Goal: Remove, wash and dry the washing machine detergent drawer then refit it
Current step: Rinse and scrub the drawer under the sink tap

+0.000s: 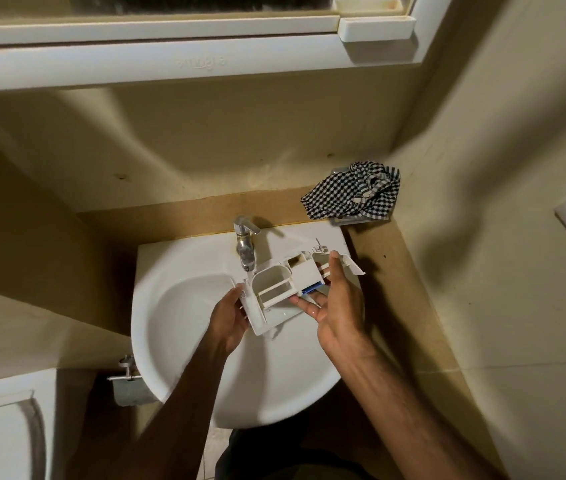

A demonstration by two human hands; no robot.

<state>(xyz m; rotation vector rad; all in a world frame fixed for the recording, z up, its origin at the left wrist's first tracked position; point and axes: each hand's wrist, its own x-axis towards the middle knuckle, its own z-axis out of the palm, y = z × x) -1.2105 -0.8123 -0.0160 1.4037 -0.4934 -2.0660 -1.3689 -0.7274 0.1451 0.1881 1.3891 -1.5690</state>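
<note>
White drawer [285,289] runs long axis 8-to-2 o'clock under tap [245,252], left hand [231,315] gripping front panel, right hand [335,299] w/ fingers spread cradling 3 o'clock side.

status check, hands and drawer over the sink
Left hand grips drawer front end; right hand supports far end. Drawer held over sink under tap. Checked cloth aside, nothing blocking.
</note>
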